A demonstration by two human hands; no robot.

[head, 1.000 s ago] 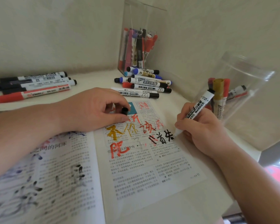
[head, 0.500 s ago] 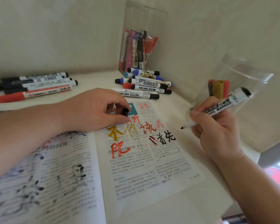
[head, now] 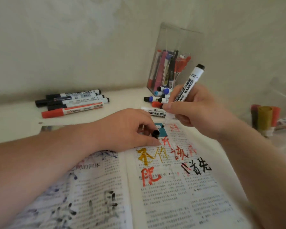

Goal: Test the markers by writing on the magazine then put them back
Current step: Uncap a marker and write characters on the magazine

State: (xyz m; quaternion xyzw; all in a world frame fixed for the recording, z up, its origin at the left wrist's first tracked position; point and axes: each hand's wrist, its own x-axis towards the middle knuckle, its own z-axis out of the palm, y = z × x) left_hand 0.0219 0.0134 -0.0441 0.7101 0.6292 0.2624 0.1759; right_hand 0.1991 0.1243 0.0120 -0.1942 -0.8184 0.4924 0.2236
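Markers [head: 73,103] lie capped in a row at far left. I see the left hand [head: 122,131] resting on the open magazine [head: 180,195], pinching a black cap [head: 155,134] between thumb and fingers. Further right, the right hand [head: 195,111] grips the uncapped whiteboard marker [head: 191,83], tip down close beside that cap, with the clear box [head: 177,43] behind.

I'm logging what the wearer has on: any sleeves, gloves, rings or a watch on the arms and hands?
Both arms are bare as far as the picture shows: no sleeve on the left forearm or right forearm. The left hand and right hand wear no gloves, and no ring, watch or bracelet shows.
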